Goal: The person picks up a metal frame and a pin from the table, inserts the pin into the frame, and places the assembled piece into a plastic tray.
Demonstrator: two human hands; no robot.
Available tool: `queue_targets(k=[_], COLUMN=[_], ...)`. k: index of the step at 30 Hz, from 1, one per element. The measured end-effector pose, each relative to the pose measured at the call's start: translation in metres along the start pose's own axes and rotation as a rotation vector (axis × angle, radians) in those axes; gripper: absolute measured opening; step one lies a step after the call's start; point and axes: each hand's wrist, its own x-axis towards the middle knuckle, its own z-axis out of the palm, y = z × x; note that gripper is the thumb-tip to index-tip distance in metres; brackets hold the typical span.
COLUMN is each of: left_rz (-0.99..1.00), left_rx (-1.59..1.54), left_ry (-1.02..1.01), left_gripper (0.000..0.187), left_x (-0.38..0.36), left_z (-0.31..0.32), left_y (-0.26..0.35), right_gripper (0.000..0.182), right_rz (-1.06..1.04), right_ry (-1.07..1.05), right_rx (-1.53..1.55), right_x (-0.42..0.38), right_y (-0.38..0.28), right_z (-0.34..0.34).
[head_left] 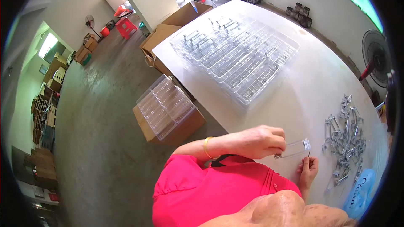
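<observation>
My left hand (267, 142), with a gold bracelet on its wrist, is closed on one end of a metal bracket assembly with two long thin rods (293, 149). A small shiny metal plate (306, 144) sits at the far end of those rods. Just below the plate, my right hand (310, 167) pinches a thin dark pin (309, 154), its upper tip close to the plate. To the right of both hands lies a loose pile of similar metal parts (346, 143) on the white table (269, 113).
Stacked clear plastic trays (246, 96) with metal parts in rows stand on the table's far side. Another clear tray (168, 107) rests on a cardboard box (185, 129) to the left. A blue bag (361, 191) lies at right, near a fan (376, 56).
</observation>
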Motion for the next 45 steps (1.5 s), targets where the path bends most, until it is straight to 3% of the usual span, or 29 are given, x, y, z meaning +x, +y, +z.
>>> queue_targets(k=[8,13,23,30,45], left_rz=[-0.068,-0.415,-0.662,-0.617,-0.76], left_rx=[0.584,0.641,0.765,0.88,1.007], left_ry=[0.412,0.529,0.38,0.307,0.14], left_gripper=[0.011,0.007,0.013,0.015,0.011], left_x=[-0.008,-0.018,-0.019,-0.016,-0.013], left_z=[-0.132,-0.211,-0.266,-0.269,-0.267], left_y=[0.022,-0.002,-0.05,-0.061,-0.062], right_gripper=[0.018,0.018,0.015,0.017,0.018], right_rz=[-0.009,0.003,0.009,-0.014,-0.016], right_ry=[-0.005,0.019,0.032,0.026,0.02], right_rx=[-0.038,-0.036,-0.016,-0.044,-0.033], right_x=[-0.002,-0.006,-0.006,-0.006,-0.006], right_y=[0.001,-0.002,0.002,-0.001,0.002], right_z=[0.001,0.006,0.006,0.007,0.006])
